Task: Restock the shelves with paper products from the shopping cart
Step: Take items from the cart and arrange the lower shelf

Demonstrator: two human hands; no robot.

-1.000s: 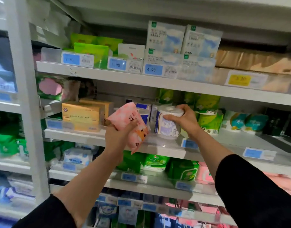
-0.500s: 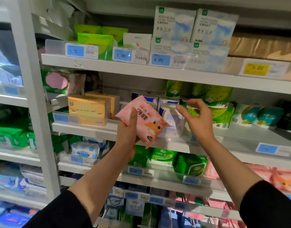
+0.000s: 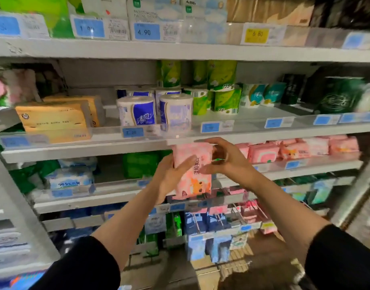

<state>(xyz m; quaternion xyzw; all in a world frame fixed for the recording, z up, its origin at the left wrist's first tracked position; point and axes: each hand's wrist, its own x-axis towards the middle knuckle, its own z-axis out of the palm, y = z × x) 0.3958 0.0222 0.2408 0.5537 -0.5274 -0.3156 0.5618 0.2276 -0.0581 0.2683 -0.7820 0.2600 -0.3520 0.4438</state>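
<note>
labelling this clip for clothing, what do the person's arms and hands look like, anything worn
Both arms wear black sleeves pushed up toward the elbows, leaving the forearms bare. The left hand and right hand are bare: no gloves, and no rings, watch or wristband visible. The frame is slightly blurred, so small details could be missed.
</note>
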